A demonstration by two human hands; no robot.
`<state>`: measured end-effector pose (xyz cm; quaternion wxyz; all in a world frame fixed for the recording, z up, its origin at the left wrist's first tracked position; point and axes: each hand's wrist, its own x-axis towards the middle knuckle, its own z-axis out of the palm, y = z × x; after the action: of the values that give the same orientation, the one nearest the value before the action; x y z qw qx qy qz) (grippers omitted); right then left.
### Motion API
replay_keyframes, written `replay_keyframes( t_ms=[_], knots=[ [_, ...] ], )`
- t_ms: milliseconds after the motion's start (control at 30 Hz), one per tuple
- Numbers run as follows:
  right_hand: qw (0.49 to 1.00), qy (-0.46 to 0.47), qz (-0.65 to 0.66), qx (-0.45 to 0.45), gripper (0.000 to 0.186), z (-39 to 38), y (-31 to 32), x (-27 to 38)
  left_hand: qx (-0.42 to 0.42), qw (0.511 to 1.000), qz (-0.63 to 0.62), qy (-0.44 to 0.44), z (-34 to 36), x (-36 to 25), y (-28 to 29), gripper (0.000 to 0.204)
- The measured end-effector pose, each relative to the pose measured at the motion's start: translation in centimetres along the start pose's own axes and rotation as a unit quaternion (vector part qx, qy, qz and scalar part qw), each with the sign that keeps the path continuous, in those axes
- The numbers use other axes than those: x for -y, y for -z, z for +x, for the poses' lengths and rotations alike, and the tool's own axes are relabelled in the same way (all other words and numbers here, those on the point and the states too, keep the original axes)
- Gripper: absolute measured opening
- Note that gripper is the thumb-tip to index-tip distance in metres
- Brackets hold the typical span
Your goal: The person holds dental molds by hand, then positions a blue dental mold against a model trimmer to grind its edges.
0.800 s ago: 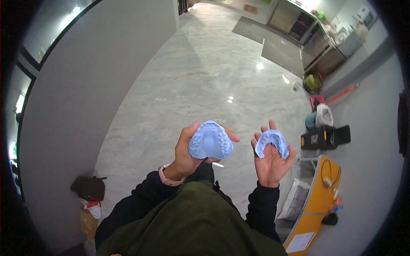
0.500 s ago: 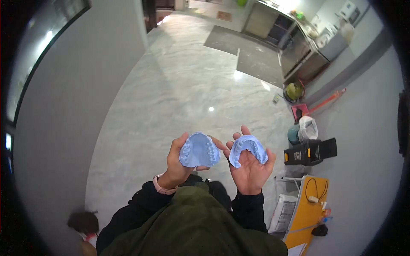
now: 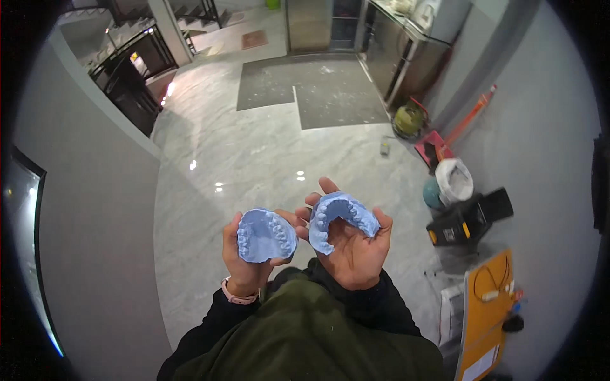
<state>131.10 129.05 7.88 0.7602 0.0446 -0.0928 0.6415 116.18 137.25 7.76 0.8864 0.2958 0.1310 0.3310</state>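
Observation:
My left hand (image 3: 243,276), with a pink strap at the wrist, grips a pale blue dental cast (image 3: 264,236) that has a filled, smooth middle and rows of teeth, facing up. Beside it, slightly higher, my right hand (image 3: 356,260) is palm up with loosely curled fingers, cradling a second pale blue cast (image 3: 318,230), horseshoe-shaped with teeth upward. Its thumb rests at the cast's right end, and the palm shows through the arch. The two casts are apart, close together above my olive green clothing.
Marble floor (image 3: 210,197) runs to a grey mat (image 3: 337,95), steel cabinets (image 3: 308,25) and a railed stairway (image 3: 127,89). Along the right wall stand a gas cylinder (image 3: 406,120), white-lined bin (image 3: 454,178), black-yellow box (image 3: 457,228) and orange board (image 3: 486,295). A grey wall (image 3: 95,241) flanks the left.
My view has swung left, revealing the stairway. Both hands, still holding the casts, have shifted, the left one leftward and down in the picture, and the horseshoe cast appears slightly turned.

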Motion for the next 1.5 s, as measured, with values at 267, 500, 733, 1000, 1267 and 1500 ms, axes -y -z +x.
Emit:
replay_keyframes(
  t_ms=[267,500,733,1000,1267,1500],
  knots=[
    [0.993,-0.113,-0.015,0.033,0.084,52.0,10.3,2.3,-0.103,0.989,0.033,-0.100,39.7,-24.5,16.5,0.079],
    [0.991,-0.136,-0.002,-0.019,0.084,97.8,17.0,8.5,-0.177,0.973,0.057,-0.134,79.7,-45.8,26.9,0.071],
    [0.996,-0.005,-0.091,-0.023,0.083,135.6,20.8,28.2,-0.010,1.000,0.016,-0.015,124.8,-57.0,30.2,0.076],
    [0.992,0.044,-0.108,-0.049,0.083,176.4,28.3,56.5,-0.078,0.996,0.012,0.048,176.9,-63.2,27.0,0.078],
    [0.977,-0.013,-0.184,-0.107,0.076,220.2,35.8,77.5,-0.106,0.994,0.004,-0.029,220.1,-74.8,32.8,0.077],
    [0.956,-0.024,-0.209,-0.204,0.071,259.5,53.3,94.6,-0.192,0.976,-0.026,-0.096,258.8,-87.2,46.0,0.071]
  ],
)
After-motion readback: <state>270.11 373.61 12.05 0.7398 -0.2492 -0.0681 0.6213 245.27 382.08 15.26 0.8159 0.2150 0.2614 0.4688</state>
